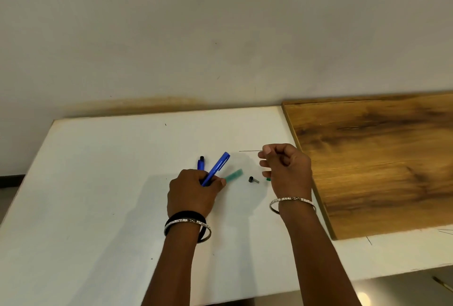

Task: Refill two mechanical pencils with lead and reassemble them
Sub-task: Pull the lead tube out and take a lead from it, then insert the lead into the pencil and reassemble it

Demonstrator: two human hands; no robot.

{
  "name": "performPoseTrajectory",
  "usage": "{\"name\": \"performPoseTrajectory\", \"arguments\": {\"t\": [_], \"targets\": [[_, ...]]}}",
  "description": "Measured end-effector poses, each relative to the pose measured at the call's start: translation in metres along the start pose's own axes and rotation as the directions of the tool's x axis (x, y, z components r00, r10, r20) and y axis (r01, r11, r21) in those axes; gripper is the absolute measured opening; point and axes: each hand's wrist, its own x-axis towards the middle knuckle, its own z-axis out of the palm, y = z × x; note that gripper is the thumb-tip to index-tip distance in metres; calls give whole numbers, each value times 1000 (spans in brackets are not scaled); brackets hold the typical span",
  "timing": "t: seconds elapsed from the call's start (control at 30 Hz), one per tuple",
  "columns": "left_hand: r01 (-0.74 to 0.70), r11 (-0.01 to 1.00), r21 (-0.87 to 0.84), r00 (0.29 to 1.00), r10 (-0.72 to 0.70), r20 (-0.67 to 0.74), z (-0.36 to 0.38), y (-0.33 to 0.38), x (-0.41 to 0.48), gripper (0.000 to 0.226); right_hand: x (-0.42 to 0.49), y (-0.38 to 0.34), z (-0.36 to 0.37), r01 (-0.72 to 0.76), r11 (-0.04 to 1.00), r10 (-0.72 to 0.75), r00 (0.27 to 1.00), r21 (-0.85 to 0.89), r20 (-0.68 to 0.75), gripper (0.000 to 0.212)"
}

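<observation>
Our left hand (193,189) grips a blue pencil barrel (217,168), fingers wrapped round it, above the white counter (98,195). Right of the barrel: green lead case (234,175), black cap (253,179). Our right hand (285,171) pinches a thin lead (250,151). Behind the barrel lies a second blue pencil (201,163); farther right, a wooden board (382,158).

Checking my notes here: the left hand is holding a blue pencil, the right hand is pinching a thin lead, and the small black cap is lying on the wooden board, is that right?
Not quite. In the head view the small black cap lies on the white table, not on the wooden board. The rest holds: left hand holds a blue pencil, right hand pinches a thin lead.
</observation>
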Motion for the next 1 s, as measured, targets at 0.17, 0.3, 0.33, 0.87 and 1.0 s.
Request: {"name": "performPoseTrajectory", "arguments": {"t": [0.17, 0.3, 0.33, 0.87, 1.0], "targets": [[17, 994, 109, 1000, -18, 4, 7, 1, -2, 24, 1, 1, -1, -20, 1000, 20, 1000, 23, 5, 6], [-13, 998, 66, 1000, 12, 19, 6, 2, -3, 25, 1, 0, -1, -27, 998, 28, 1000, 55, -7, 6], [-33, 999, 41, 999, 33, 15, 5, 2, -3, 27, 2, 0, -2, -26, 998, 26, 1000, 65, -8, 6], [-305, 926, -222, 951, 308, -20, -2, 11, -5, 35, 4, -20, -20, 283, 958, -280, 957, -39, 74, 12], [-320, 911, -261, 946, 322, -36, -3, 9, -3, 36, 2, -22, -18, 309, 950, -305, 949, -50, 84, 12]]}}
